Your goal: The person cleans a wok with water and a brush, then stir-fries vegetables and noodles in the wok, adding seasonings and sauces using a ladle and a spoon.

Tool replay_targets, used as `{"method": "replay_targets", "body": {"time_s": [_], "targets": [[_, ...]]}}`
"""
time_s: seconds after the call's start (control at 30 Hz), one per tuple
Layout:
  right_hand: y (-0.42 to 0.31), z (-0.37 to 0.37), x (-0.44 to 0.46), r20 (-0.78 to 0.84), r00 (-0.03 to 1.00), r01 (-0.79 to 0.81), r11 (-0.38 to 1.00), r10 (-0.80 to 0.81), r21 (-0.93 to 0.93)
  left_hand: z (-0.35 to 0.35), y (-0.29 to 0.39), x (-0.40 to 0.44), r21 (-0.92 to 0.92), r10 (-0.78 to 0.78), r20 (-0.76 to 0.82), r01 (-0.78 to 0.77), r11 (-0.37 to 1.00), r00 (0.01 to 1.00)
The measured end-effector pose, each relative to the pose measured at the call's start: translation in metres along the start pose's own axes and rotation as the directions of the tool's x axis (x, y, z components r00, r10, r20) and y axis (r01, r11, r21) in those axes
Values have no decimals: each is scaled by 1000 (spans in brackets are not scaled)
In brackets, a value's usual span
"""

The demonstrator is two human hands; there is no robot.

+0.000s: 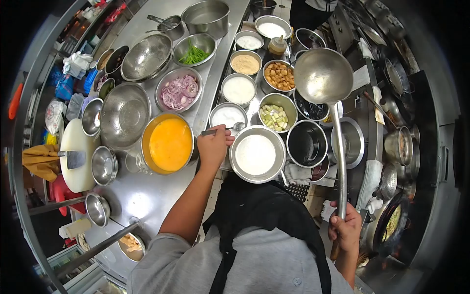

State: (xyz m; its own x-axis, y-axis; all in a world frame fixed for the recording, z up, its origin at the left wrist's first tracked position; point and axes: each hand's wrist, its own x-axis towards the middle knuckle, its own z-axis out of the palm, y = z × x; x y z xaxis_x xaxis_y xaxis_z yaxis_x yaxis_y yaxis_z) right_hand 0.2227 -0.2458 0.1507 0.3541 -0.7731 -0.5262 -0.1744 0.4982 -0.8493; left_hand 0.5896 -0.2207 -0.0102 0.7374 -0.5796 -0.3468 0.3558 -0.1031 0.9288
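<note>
My left hand (214,146) is closed around the handle of a small metal spoon (238,126). The spoon's bowl end hangs over the near rim of a bowl of white powder (228,116). In my right hand (347,226) is the long handle of a large metal ladle (323,76), raised over the row of containers; its bowl looks bare inside. Left of my left hand stands a pot of orange-yellow liquid (171,145) like beaten egg. Right of that hand is a pan of white liquid or powder (255,155).
Sliced red onions (179,92) and cut greens (194,54) sit in bowls on the left counter, beside large metal bowls (125,115). Tubs of chopped green vegetable (274,117) and brown cubes (278,76) stand ahead. At right, a wok (390,223) is on the stove side.
</note>
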Motion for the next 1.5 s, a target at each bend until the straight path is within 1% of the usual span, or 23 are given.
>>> {"method": "replay_targets", "body": {"time_s": [0.07,0.13,0.17,0.23,0.27,0.33,0.37,0.4,0.43,0.63,0.73,0.87,0.93,0.97,1.03,1.13,1.23,1.27,1.33,1.37,1.4,1.47,1.5], "targets": [[0,0,-1,24,999,-24,1000,24,11,-1,-4,3,-5,18,-5,-18,1000,1000],[2,0,-1,52,997,-62,998,63,-17,0,-4,-1,99,103,8,-103,990,995],[6,0,-1,61,996,-65,998,66,-25,0,-11,-1,99,110,10,-110,989,994],[10,3,0,66,995,-74,997,75,-27,-2,-29,1,327,365,157,-397,858,918],[10,4,-1,70,993,-92,995,94,-32,-2,-31,0,326,370,157,-402,856,916],[10,4,-1,78,991,-103,994,106,-32,1,-24,-6,420,392,206,-443,792,897],[10,3,-1,82,991,-98,994,102,-46,4,-18,-9,419,396,205,-445,791,895],[10,3,-1,87,991,-93,994,98,-60,7,-10,-13,257,283,99,-299,919,954],[9,2,-1,90,991,-89,994,94,-59,9,-5,-14,68,143,18,-144,987,990],[6,-4,1,114,990,-80,996,84,-43,-1,-7,3,96,174,3,-173,980,985],[6,-5,2,122,989,-80,996,84,-36,2,-11,3,65,162,-11,-161,985,987],[8,-5,3,115,988,-97,994,101,-40,2,-16,8,76,175,16,-176,981,984],[7,-5,4,108,988,-110,993,114,-45,1,-15,11,0,107,-22,-107,994,994],[6,-5,5,116,987,-111,993,116,-43,0,-14,11,0,107,-23,-108,994,994],[5,-6,6,123,986,-111,993,115,-41,0,-6,8,-108,-10,-64,3,994,998],[4,-8,9,126,984,-119,990,128,-75,1,5,5,-161,-30,-66,19,987,997],[5,-4,15,124,980,-147,987,154,-66,10,22,4,-194,22,-22,-26,981,1000],[3,-1,18,140,974,-164,980,179,-113,17,30,4,-192,25,-14,-27,981,1000],[3,4,24,151,968,-177,972,199,-153,35,47,6,-135,239,66,-228,964,969],[4,7,26,154,969,-175,975,195,-134,39,53,11,25,360,99,-364,931,928],[5,10,29,158,969,-172,978,190,-117,42,50,20,25,362,105,-366,930,926],[6,11,32,142,973,-171,981,183,-91,46,38,41,183,425,128,-442,878,896],[6,10,33,131,976,-164,983,174,-87,48,38,41,205,397,136,-418,885,908]]}}
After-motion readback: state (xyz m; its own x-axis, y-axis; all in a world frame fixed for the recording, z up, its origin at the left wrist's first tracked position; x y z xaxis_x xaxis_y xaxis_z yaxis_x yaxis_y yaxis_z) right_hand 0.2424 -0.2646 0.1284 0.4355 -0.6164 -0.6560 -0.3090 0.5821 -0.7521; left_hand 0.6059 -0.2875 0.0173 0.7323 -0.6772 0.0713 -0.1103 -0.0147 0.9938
